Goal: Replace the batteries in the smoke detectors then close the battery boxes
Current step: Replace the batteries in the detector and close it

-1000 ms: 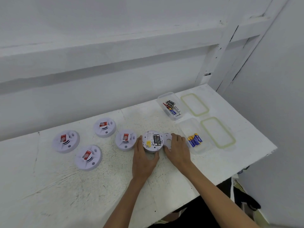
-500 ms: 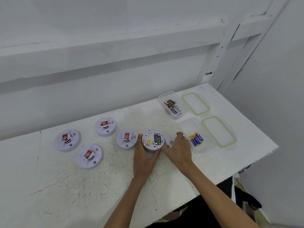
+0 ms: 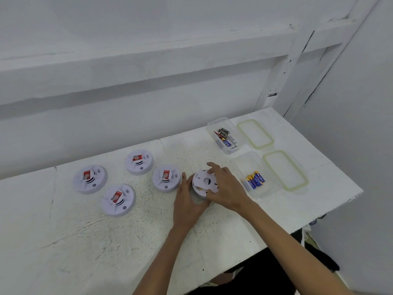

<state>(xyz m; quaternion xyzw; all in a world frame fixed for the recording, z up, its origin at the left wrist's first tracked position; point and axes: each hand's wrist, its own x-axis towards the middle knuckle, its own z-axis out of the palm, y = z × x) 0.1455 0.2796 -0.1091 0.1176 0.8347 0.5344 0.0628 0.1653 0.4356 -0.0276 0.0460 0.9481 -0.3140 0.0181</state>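
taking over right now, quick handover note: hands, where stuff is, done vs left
Left hand grips the side of the face-down white round smoke detector. Right hand holds the white round back cover on top of it, not visibly locked.
Four more white detectors lie face up to its left; serviced or not, cannot tell.
Blue-and-yellow batteries in near clear plastic box, mixed batteries in far clear plastic box, green-rimmed lids off.
Left: lock cover, probably lid boxes.

Light even, cool, diffuse; faint shadow beneath my right hand [image 3: 227,188]. Frame edges bow; whole picture slightly soft.
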